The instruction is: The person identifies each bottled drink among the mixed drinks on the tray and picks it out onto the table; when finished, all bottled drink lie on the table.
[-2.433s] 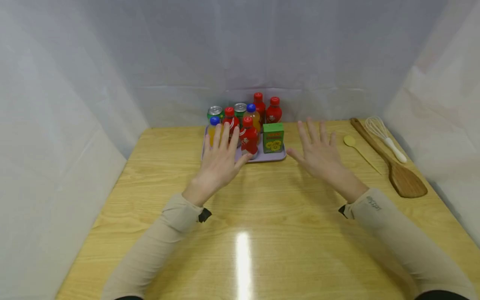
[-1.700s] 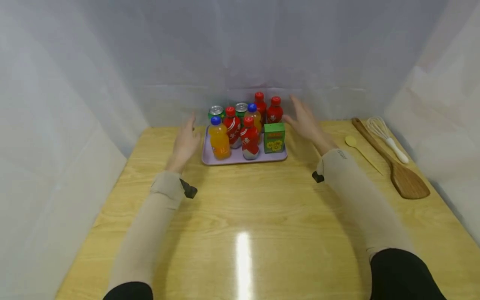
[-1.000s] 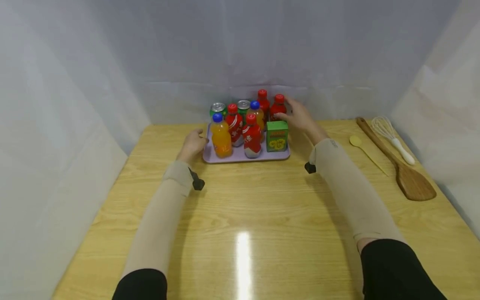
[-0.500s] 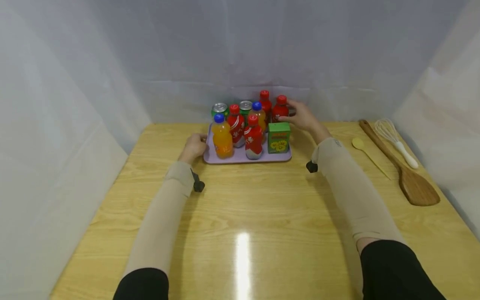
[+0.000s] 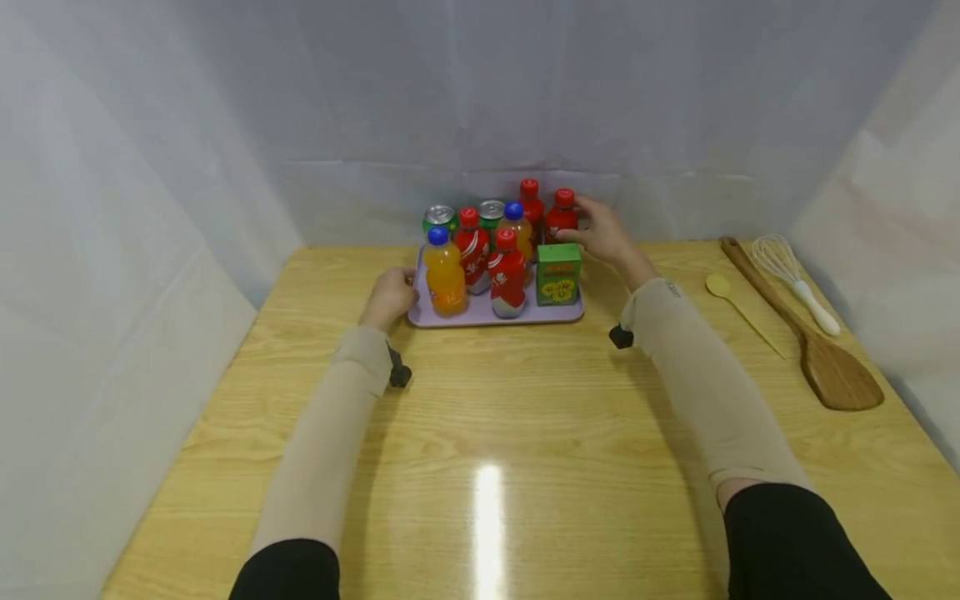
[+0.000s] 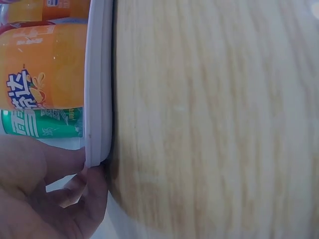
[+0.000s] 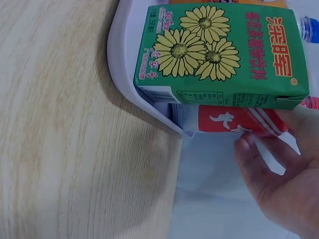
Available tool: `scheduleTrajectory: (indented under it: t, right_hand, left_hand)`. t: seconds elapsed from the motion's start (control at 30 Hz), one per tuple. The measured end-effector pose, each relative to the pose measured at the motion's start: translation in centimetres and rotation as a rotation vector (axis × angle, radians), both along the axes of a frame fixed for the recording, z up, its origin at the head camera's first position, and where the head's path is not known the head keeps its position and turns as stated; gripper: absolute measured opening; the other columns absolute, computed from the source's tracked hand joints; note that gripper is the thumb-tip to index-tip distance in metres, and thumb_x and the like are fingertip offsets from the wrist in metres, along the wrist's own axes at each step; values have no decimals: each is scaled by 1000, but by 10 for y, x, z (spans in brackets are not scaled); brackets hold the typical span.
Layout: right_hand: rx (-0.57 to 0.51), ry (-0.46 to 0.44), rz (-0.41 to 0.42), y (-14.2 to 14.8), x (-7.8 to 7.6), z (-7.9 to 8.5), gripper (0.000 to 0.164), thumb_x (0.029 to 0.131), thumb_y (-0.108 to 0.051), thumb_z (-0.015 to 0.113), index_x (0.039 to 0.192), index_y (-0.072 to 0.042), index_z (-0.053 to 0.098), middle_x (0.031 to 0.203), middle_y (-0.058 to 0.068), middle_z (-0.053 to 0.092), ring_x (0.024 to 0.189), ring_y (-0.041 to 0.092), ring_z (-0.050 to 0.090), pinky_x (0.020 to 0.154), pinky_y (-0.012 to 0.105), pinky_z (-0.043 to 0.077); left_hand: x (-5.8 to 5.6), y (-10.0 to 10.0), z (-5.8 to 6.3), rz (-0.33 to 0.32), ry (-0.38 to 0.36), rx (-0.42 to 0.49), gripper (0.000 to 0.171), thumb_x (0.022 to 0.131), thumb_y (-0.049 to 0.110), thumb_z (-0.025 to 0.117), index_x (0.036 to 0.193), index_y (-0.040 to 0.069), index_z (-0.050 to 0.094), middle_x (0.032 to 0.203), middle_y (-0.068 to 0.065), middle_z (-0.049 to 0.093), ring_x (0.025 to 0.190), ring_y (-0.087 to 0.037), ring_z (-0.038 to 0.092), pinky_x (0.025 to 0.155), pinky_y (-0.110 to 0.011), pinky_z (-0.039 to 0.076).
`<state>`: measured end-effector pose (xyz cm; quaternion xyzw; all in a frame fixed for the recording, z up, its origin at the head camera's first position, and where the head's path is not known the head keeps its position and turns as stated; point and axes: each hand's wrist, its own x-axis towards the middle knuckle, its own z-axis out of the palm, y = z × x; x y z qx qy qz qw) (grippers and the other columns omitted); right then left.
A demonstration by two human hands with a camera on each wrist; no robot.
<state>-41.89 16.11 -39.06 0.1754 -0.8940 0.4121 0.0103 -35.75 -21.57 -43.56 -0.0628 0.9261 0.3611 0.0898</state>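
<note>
A lilac tray (image 5: 480,319) full of drinks stands at the back of the wooden table. My left hand (image 5: 390,296) pinches its left rim; in the left wrist view the thumb is above the tray edge (image 6: 98,84) and curled fingers are beneath. At the back right corner my right hand (image 5: 609,237) grips an upright red-capped red bottle (image 5: 561,221), its lower part hidden behind a green drink carton (image 5: 558,277). The right wrist view shows fingers curled at that bottle's side (image 7: 224,119). Near the left hand are an orange soda bottle (image 5: 447,282) and a green can (image 6: 45,122).
More red bottles (image 5: 507,279), another orange bottle (image 5: 515,229) and a second can (image 5: 492,210) crowd the tray. To the right lie a yellow spoon (image 5: 738,308), a wooden spatula (image 5: 836,371) and a whisk (image 5: 791,279). A pale sheet (image 5: 375,100) hangs close behind.
Both hands, spread in front of the tray earlier, have moved out to its sides. The left has taken hold of the rim, the right of the back red bottle. Over the last half second little differs.
</note>
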Motion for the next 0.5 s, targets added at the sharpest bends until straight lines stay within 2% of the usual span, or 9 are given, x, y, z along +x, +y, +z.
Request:
scheduleTrajectory:
  t: [0.17,0.37,0.43,0.5]
  right_hand:
    - [-9,-40,-29,-2,2,-1,68,100,-20,73,160,-9,42,155,24,53,142,40,52,100,55,58]
    - [-114,-65,-51,0,3,-4,71,98,-18,75,161,-9,42,156,23,52,142,39,51,103,54,57]
    - [-169,-76,-62,1,4,-4,71,97,-17,76,160,-10,44,154,22,53,137,38,54,95,51,62]
    - [-214,-82,-75,2,4,-4,69,97,-18,77,158,-11,46,152,22,54,128,36,59,85,42,65]
  left_hand:
    - [2,2,2,12,-28,-15,58,100,0,51,157,0,44,148,-25,57,131,-36,57,113,-45,52]
    - [3,2,2,28,-31,-14,59,99,0,52,158,2,44,149,-23,57,133,-36,56,115,-46,50]
    - [2,2,2,30,-31,-19,59,99,1,52,158,2,44,149,-23,57,134,-35,55,116,-47,49]
    - [1,2,2,34,-31,-19,59,99,2,52,158,3,44,149,-22,57,134,-35,55,117,-47,49]
